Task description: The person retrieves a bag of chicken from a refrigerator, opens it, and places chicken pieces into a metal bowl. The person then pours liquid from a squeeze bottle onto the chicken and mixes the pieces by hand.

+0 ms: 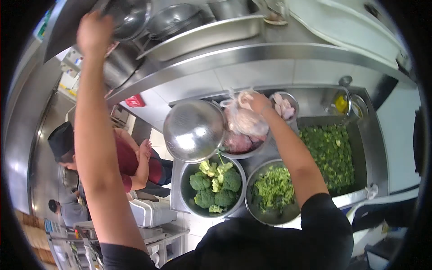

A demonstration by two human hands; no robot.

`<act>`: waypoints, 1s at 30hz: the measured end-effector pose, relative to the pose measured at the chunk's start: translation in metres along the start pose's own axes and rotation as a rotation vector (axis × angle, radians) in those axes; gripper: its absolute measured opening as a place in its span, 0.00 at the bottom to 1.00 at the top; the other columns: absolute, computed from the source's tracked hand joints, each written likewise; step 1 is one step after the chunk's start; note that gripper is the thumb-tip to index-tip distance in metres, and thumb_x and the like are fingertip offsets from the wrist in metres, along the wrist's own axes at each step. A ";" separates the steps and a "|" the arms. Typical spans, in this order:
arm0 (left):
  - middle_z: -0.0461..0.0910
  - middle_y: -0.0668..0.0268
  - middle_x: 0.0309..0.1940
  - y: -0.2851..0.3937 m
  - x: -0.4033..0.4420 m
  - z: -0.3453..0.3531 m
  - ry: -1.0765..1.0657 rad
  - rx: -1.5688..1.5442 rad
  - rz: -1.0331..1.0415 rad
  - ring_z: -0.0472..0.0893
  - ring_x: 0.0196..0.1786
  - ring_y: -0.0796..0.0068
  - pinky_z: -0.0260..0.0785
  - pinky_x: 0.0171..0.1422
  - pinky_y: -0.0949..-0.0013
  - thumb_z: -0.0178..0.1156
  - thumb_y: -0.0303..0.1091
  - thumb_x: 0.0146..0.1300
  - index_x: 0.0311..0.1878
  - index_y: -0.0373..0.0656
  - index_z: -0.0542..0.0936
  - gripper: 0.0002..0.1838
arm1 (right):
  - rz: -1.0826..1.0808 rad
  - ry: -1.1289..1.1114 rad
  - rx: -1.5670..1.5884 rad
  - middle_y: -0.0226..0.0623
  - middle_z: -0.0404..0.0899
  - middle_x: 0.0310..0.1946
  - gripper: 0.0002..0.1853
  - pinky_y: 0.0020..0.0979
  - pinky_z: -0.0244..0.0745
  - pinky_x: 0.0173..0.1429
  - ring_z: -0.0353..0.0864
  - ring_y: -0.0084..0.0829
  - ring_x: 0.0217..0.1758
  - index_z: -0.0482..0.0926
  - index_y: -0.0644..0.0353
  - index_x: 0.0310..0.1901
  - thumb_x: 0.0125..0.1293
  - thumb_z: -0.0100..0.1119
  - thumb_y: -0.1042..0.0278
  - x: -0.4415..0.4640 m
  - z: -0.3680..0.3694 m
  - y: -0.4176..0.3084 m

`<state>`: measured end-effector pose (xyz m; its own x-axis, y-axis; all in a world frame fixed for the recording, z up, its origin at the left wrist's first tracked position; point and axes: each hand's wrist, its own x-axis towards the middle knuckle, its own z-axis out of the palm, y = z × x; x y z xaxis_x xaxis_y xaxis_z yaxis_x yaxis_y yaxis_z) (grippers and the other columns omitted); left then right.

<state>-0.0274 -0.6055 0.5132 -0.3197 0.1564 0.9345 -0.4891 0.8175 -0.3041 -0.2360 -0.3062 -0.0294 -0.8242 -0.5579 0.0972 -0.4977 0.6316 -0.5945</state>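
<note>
My left hand (95, 33) is raised at the upper shelf, beside a metal bowl (128, 18); it is blurred and its fingers cannot be made out. My right hand (258, 103) grips the top of a clear plastic bag of pale meat (243, 119). The bag rests over a metal bowl (245, 155) with redder meat in it. To its left an upturned metal bowl (194, 130) shows its shiny outside. Just right of my hand stands a small bowl of pale meat pieces (283, 107).
Broccoli (213, 184) fills one bowl near me, chopped greens (274, 186) another. Cut greens (326, 155) lie in the sink at the right. A long metal tray (207, 38) and pots line the shelf. A person in a red top (135, 155) stands at the left, another farther back.
</note>
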 end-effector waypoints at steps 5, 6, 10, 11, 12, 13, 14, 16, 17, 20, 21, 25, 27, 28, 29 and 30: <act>0.86 0.61 0.34 -0.037 -0.067 -0.078 -0.275 -0.533 -0.491 0.83 0.34 0.70 0.74 0.44 0.64 0.62 0.44 0.65 0.51 0.36 0.85 0.21 | 0.097 0.077 0.056 0.57 0.82 0.54 0.23 0.51 0.75 0.63 0.80 0.57 0.59 0.77 0.61 0.60 0.69 0.58 0.57 -0.026 -0.026 -0.015; 0.83 0.66 0.32 -0.041 -0.081 -0.095 -0.325 -0.630 -0.594 0.78 0.32 0.77 0.71 0.39 0.70 0.61 0.41 0.66 0.51 0.34 0.84 0.20 | 0.121 0.095 0.074 0.57 0.82 0.54 0.22 0.51 0.75 0.63 0.80 0.58 0.58 0.77 0.62 0.60 0.69 0.58 0.58 -0.033 -0.033 -0.020; 0.83 0.64 0.36 -0.009 -0.156 -0.188 -0.459 -0.790 -0.735 0.78 0.40 0.76 0.69 0.50 0.71 0.59 0.35 0.67 0.48 0.33 0.82 0.15 | 0.183 0.146 0.762 0.49 0.86 0.43 0.16 0.41 0.83 0.52 0.87 0.40 0.46 0.80 0.66 0.50 0.65 0.64 0.64 -0.057 -0.034 -0.006; 0.83 0.63 0.37 -0.004 -0.178 -0.208 -0.545 -0.733 -0.746 0.78 0.41 0.75 0.69 0.52 0.70 0.58 0.34 0.67 0.48 0.32 0.81 0.14 | 0.310 0.029 1.223 0.42 0.83 0.46 0.13 0.37 0.83 0.55 0.85 0.36 0.46 0.76 0.65 0.54 0.71 0.55 0.70 -0.086 -0.055 -0.029; 0.84 0.63 0.38 0.011 -0.203 -0.227 -0.616 -0.760 -0.764 0.79 0.42 0.74 0.69 0.53 0.69 0.59 0.34 0.67 0.51 0.32 0.81 0.16 | 0.275 -0.058 1.346 0.44 0.82 0.49 0.14 0.38 0.83 0.56 0.85 0.37 0.49 0.75 0.65 0.55 0.71 0.54 0.71 -0.103 -0.059 -0.034; 0.85 0.64 0.39 0.028 -0.228 -0.239 -0.640 -0.750 -0.759 0.80 0.42 0.76 0.70 0.54 0.70 0.59 0.33 0.67 0.51 0.32 0.81 0.15 | 0.247 -0.141 1.468 0.45 0.81 0.53 0.15 0.39 0.83 0.57 0.85 0.38 0.51 0.74 0.66 0.57 0.72 0.54 0.71 -0.121 -0.060 -0.031; 0.85 0.65 0.41 0.040 -0.256 -0.251 -0.748 -0.840 -0.827 0.80 0.43 0.77 0.71 0.53 0.70 0.58 0.28 0.66 0.53 0.33 0.82 0.15 | 0.212 -0.215 1.587 0.47 0.80 0.56 0.16 0.41 0.83 0.59 0.84 0.39 0.53 0.73 0.66 0.59 0.72 0.54 0.72 -0.136 -0.066 -0.031; 0.84 0.67 0.42 0.060 -0.317 -0.257 -0.996 -0.919 -0.970 0.80 0.44 0.77 0.72 0.54 0.71 0.55 0.20 0.64 0.54 0.34 0.82 0.16 | 0.180 -0.240 1.658 0.48 0.78 0.59 0.18 0.42 0.83 0.61 0.83 0.39 0.57 0.70 0.68 0.63 0.74 0.52 0.72 -0.181 -0.078 -0.055; 0.84 0.66 0.41 0.080 -0.338 -0.260 -1.030 -0.925 -0.894 0.79 0.43 0.77 0.72 0.52 0.71 0.55 0.21 0.63 0.53 0.33 0.82 0.15 | 0.156 -0.255 1.692 0.48 0.77 0.61 0.20 0.42 0.82 0.62 0.82 0.39 0.59 0.69 0.68 0.65 0.76 0.51 0.72 -0.201 -0.086 -0.072; 0.82 0.62 0.34 0.101 -0.431 -0.265 -1.204 -1.011 -0.942 0.78 0.37 0.76 0.72 0.45 0.69 0.58 0.25 0.61 0.44 0.34 0.82 0.09 | 0.077 -0.291 1.673 0.49 0.77 0.62 0.20 0.44 0.81 0.65 0.81 0.42 0.63 0.68 0.68 0.67 0.76 0.50 0.75 -0.258 -0.106 -0.123; 0.81 0.62 0.33 0.111 -0.449 -0.271 -1.169 -1.069 -0.902 0.77 0.36 0.76 0.71 0.43 0.68 0.58 0.26 0.62 0.42 0.33 0.81 0.08 | 0.041 -0.324 1.630 0.49 0.77 0.62 0.21 0.44 0.81 0.64 0.81 0.42 0.62 0.67 0.67 0.68 0.77 0.50 0.72 -0.277 -0.111 -0.143; 0.80 0.61 0.34 0.130 -0.476 -0.300 -1.312 -1.223 -1.064 0.76 0.37 0.74 0.70 0.44 0.69 0.58 0.26 0.63 0.45 0.33 0.80 0.10 | -0.022 -0.408 1.459 0.48 0.78 0.61 0.23 0.42 0.83 0.60 0.83 0.40 0.59 0.66 0.64 0.70 0.78 0.51 0.67 -0.341 -0.126 -0.215; 0.79 0.62 0.36 0.126 -0.478 -0.309 -1.338 -1.250 -1.063 0.76 0.39 0.75 0.70 0.45 0.69 0.57 0.26 0.64 0.46 0.32 0.80 0.10 | -0.034 -0.430 1.373 0.48 0.79 0.60 0.25 0.40 0.83 0.58 0.85 0.39 0.56 0.65 0.68 0.70 0.77 0.54 0.67 -0.362 -0.130 -0.245; 0.79 0.62 0.37 0.123 -0.476 -0.313 -1.321 -1.268 -1.046 0.76 0.40 0.75 0.70 0.46 0.69 0.57 0.26 0.64 0.46 0.32 0.80 0.10 | -0.099 -0.462 1.337 0.48 0.79 0.60 0.25 0.39 0.83 0.58 0.85 0.39 0.56 0.65 0.69 0.69 0.76 0.55 0.67 -0.373 -0.133 -0.257; 0.79 0.63 0.37 0.119 -0.474 -0.318 -1.310 -1.285 -1.032 0.76 0.41 0.76 0.70 0.47 0.69 0.57 0.26 0.65 0.46 0.32 0.80 0.10 | -0.158 -0.494 1.301 0.49 0.79 0.60 0.26 0.39 0.83 0.58 0.85 0.39 0.56 0.66 0.70 0.69 0.76 0.56 0.67 -0.384 -0.137 -0.268; 0.79 0.63 0.38 0.116 -0.475 -0.320 -1.297 -1.304 -1.017 0.76 0.42 0.76 0.70 0.48 0.69 0.56 0.26 0.65 0.46 0.32 0.80 0.10 | -0.218 -0.525 1.263 0.50 0.79 0.60 0.26 0.38 0.83 0.58 0.86 0.39 0.55 0.66 0.72 0.69 0.75 0.56 0.67 -0.394 -0.142 -0.280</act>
<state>0.3274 -0.4072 0.0933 -0.9005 -0.4036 -0.1620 -0.2818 0.2578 0.9242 0.1897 -0.1866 0.2126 -0.4246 -0.8946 0.1391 0.2098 -0.2466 -0.9461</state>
